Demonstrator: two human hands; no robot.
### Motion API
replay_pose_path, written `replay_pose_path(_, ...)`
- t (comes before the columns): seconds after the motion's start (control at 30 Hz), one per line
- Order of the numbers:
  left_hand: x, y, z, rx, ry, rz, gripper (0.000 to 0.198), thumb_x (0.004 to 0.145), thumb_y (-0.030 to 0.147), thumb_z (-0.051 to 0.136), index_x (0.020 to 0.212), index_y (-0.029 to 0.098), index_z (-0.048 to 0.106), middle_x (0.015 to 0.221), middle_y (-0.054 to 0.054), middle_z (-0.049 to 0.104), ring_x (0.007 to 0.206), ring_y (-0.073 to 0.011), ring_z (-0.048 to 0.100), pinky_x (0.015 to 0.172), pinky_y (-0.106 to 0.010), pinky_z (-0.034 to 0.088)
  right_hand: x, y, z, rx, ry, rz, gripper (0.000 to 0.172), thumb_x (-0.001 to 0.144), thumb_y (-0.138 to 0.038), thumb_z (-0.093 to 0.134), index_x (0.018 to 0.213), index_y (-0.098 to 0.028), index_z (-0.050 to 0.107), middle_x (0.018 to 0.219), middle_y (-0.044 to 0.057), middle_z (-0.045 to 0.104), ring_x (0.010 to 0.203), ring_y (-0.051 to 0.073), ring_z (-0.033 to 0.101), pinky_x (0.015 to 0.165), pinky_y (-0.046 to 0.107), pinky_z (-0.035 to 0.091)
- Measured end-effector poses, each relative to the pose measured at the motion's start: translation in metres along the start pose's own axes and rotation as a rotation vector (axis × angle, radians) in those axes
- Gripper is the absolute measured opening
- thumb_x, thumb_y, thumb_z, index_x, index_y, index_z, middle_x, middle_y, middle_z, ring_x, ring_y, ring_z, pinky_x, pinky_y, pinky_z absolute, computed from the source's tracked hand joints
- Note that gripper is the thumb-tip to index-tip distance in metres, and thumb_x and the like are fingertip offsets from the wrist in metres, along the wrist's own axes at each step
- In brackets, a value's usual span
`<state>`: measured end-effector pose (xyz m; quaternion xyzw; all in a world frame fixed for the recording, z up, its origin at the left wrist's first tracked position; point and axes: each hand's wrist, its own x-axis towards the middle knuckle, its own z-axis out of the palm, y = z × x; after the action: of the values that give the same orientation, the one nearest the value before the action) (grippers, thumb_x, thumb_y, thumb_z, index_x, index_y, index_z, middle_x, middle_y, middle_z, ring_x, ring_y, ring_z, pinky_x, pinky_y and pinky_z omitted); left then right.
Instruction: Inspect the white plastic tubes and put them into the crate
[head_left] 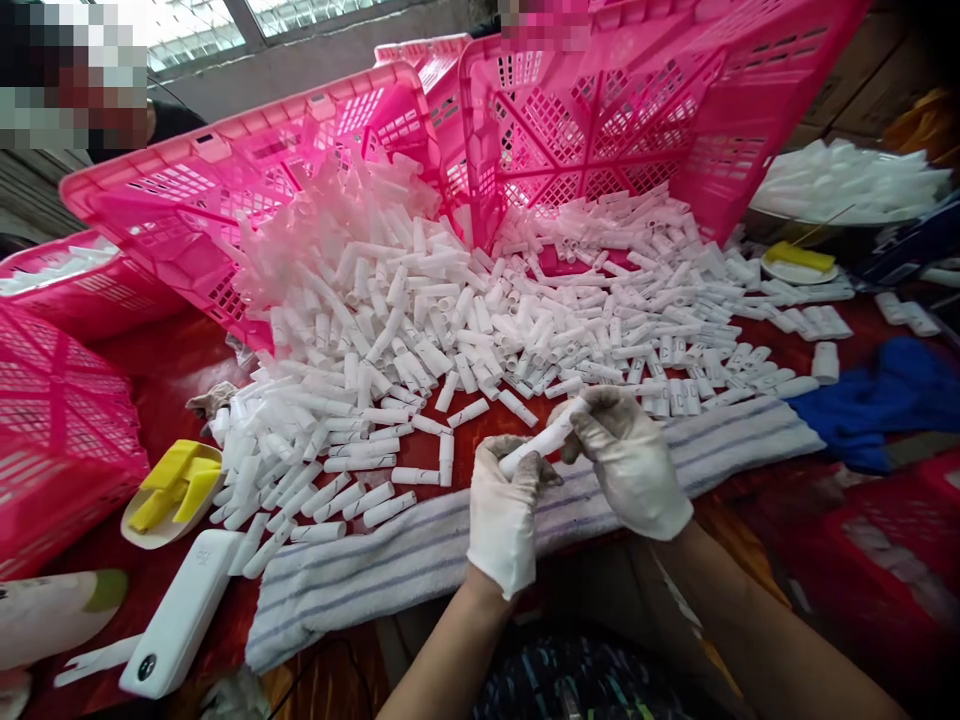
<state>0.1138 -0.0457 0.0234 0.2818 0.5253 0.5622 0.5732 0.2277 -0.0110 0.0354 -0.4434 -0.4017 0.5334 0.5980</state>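
Observation:
A white tube (546, 440) is held slantwise between my two gloved hands above the striped towel. My left hand (510, 510), in a soiled white glove, is closed round the tube's lower left end. The fingers of my right hand (630, 455), gloved too, are closed on its upper right end. Beyond them a large heap of white tubes (420, 340) spreads over the red table (176, 365), some with small dark marks. The striped towel (360, 580) lies along the table's near edge, under my hands.
Pink baskets (600, 120) stand tipped behind the heap. At the left are a dish with yellow sponges (176, 485), a white power bank (180, 615) and another pink basket (60, 430). Blue cloth (885, 400) and a yellow sponge (799, 257) lie right. A person (75, 80) is partly visible upper left.

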Motion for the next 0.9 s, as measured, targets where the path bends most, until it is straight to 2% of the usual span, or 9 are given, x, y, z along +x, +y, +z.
replay_pose_path(0.07,-0.002,0.001,0.002,0.065,0.018,0.063,0.034,0.084,0.042,0.063,0.1,0.019,0.045,0.075,0.002,0.059,0.063,-0.009,0.058,0.063,-0.022,0.046,0.004,-0.002,-0.001,-0.035,-0.052,0.105,0.031,0.073,-0.043,0.074,0.089,-0.022,0.06,0.069,-0.004,0.06,0.056,0.011,0.054,0.055,0.025,0.047)
replay_pose_path(0.2,-0.006,0.001,0.004,0.218,0.001,0.107,0.03,0.09,0.045,0.052,0.104,0.019,0.048,0.069,0.004,0.052,0.059,-0.0092,0.051,0.057,-0.021,0.043,0.008,-0.002,0.0,-0.094,-0.058,0.139,0.042,0.061,-0.051,0.08,0.085,-0.02,0.064,0.082,0.001,0.066,0.073,0.015,0.06,0.069,0.029,0.05)
replay_pose_path(0.27,-0.007,-0.002,0.003,0.323,0.016,0.143,0.029,0.092,0.045,0.05,0.105,0.019,0.051,0.073,0.002,0.054,0.063,-0.0105,0.053,0.06,-0.023,0.045,0.01,-0.004,-0.001,-0.1,-0.066,0.175,0.043,0.058,-0.052,0.081,0.081,-0.02,0.065,0.075,0.0,0.065,0.067,0.014,0.057,0.064,0.028,0.048)
replay_pose_path(0.4,-0.005,-0.011,-0.004,0.497,0.102,0.356,0.026,0.089,0.038,0.055,0.107,0.02,0.054,0.101,-0.006,0.061,0.091,-0.0171,0.061,0.085,-0.031,0.049,0.013,-0.011,-0.007,-0.117,-0.159,0.24,0.036,0.067,-0.051,0.076,0.079,-0.019,0.065,0.056,-0.003,0.056,0.051,0.011,0.048,0.051,0.026,0.04)
replay_pose_path(0.53,0.0,-0.013,-0.008,0.597,0.131,0.493,0.024,0.085,0.033,0.06,0.106,0.021,0.056,0.102,-0.008,0.064,0.096,-0.0221,0.062,0.092,-0.038,0.047,0.013,-0.019,-0.008,-0.139,-0.183,0.266,0.034,0.07,-0.052,0.073,0.073,-0.02,0.063,0.052,-0.005,0.049,0.046,0.01,0.04,0.046,0.025,0.035)
replay_pose_path(0.63,-0.001,-0.01,-0.004,0.53,0.1,0.387,0.022,0.086,0.036,0.059,0.104,0.023,0.057,0.1,-0.006,0.065,0.093,-0.0222,0.063,0.088,-0.036,0.049,0.009,-0.022,-0.001,-0.224,-0.187,0.205,0.03,0.073,-0.05,0.071,0.075,-0.022,0.064,0.061,-0.002,0.054,0.054,0.013,0.048,0.052,0.028,0.043)
replay_pose_path(0.73,-0.006,-0.009,0.002,0.358,-0.006,0.128,0.031,0.087,0.048,0.055,0.102,0.021,0.055,0.087,-0.003,0.064,0.074,-0.0156,0.061,0.069,-0.029,0.051,-0.001,-0.02,-0.001,-0.309,-0.231,0.082,0.02,0.077,-0.044,0.07,0.082,-0.025,0.065,0.091,0.006,0.063,0.08,0.02,0.06,0.072,0.032,0.051)
replay_pose_path(0.83,-0.006,-0.006,-0.001,0.375,-0.215,0.027,0.035,0.087,0.048,0.055,0.104,0.018,0.056,0.083,-0.003,0.064,0.068,-0.0131,0.06,0.064,-0.026,0.05,-0.015,-0.02,-0.027,-0.402,-0.217,0.141,0.02,0.082,-0.044,0.064,0.089,-0.025,0.062,0.096,0.008,0.066,0.084,0.022,0.062,0.076,0.034,0.053)
replay_pose_path(0.9,0.004,0.002,-0.01,0.553,-0.25,0.148,0.03,0.088,0.04,0.057,0.107,0.017,0.058,0.094,-0.006,0.066,0.082,-0.0167,0.063,0.075,-0.029,0.052,-0.024,-0.025,-0.06,-0.571,-0.167,0.203,0.023,0.083,-0.046,0.061,0.088,-0.024,0.06,0.083,0.005,0.068,0.077,0.022,0.064,0.073,0.035,0.054)
